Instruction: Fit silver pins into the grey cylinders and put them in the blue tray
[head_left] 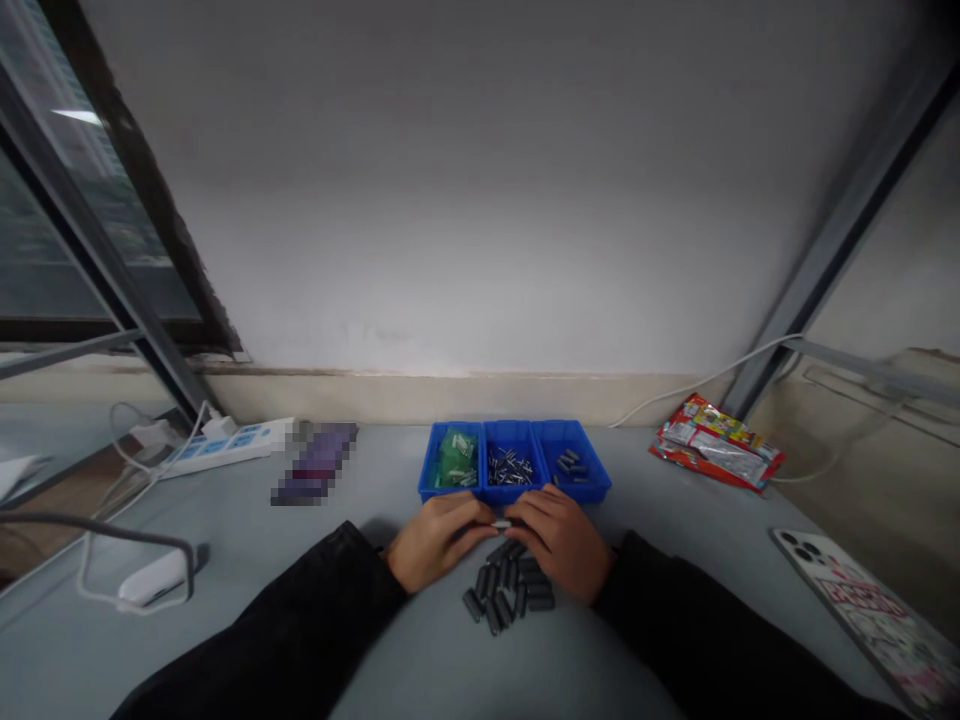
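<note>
A small piece (502, 523) is being held level between two sets of fingertips, just in front of the blue tray (592, 493)!

Its left end is pinched by the left hand (437, 541), its right end by the right hand (568, 541); neither hand is slack. The long axis is laid left to right, roughly along the tray's front; which end is the head cannot be told. The step in hand is judged to be close two-handed fitting or handling, and a steady, lined-up pinch seems called for next. Below the fingers, dark cylinders (503, 605) are heaped at mixed angles on the table (405, 650). Beyond, metal pins (511, 468) are held in the tray's middle compartment.
</note>
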